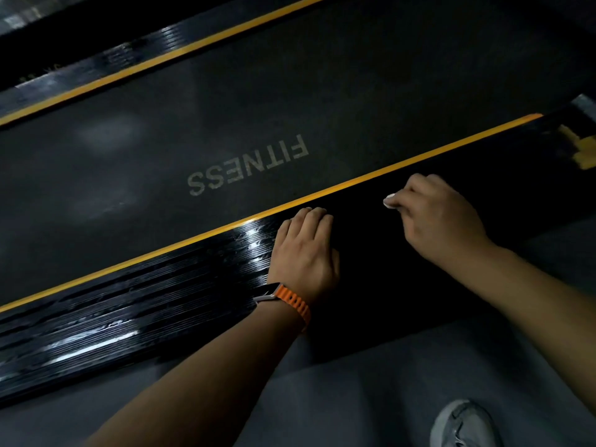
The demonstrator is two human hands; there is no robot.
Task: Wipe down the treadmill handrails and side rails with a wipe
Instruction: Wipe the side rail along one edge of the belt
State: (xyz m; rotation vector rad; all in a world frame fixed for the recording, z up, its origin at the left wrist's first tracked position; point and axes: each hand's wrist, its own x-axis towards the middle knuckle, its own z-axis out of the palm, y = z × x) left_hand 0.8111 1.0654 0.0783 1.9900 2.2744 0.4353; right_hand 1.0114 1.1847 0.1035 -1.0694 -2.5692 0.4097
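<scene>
The near side rail [129,311] of the treadmill is black, ribbed and glossy, with a yellow stripe along its inner edge. My right hand [435,217] grips a small white wipe [389,201] and holds it down on the rail; only a corner of the wipe shows past my fingers. My left hand [306,250], with an orange watch strap on its wrist, rests on the same rail to the left, its fingers bent at the yellow edge and holding nothing. The far side rail [96,66] runs along the top left.
The dark belt [225,124] printed FITNESS lies between the two rails. Grey floor [371,398] lies below the near rail, with my grey shoe [464,424] at the bottom right. Yellow marks [580,150] sit at the rail's right end.
</scene>
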